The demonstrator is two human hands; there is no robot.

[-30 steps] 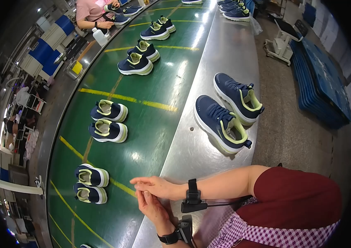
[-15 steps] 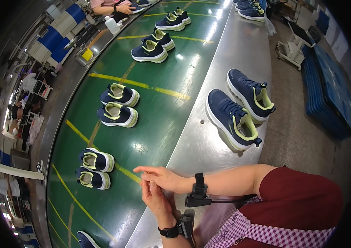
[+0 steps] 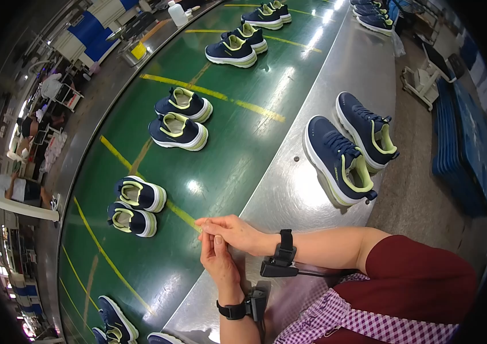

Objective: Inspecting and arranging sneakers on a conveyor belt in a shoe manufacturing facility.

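My right hand [image 3: 237, 234] reaches in from the right. It meets my left hand [image 3: 220, 266], which comes up from the lower edge. Their fingertips press together above the boundary of the green belt [image 3: 237, 183] and the metal ledge [image 3: 289, 200]. Whether anything small is pinched between the fingers is hidden. Both wrists wear black straps with small devices. The closest belt shoes are a navy pair of sneakers [image 3: 131, 222] with lime linings, left of my hands. Another navy pair of sneakers [image 3: 335, 163] stands on the ledge, beyond my right forearm.
More navy sneakers [image 3: 177, 132] stand in pairs along the belt, which has yellow lines. A shoe [image 3: 118, 321] shows at the lower left, and another shoe [image 3: 163, 338] is cut off at the bottom. Blue stacked panels [image 3: 467, 149] and a wheeled stand [image 3: 424, 83] are at right.
The view has shifted, and the belt shoes appear higher in it. More shoes show at the lower edge. My right hand's outstretched finger has drawn in against the left fingertips.
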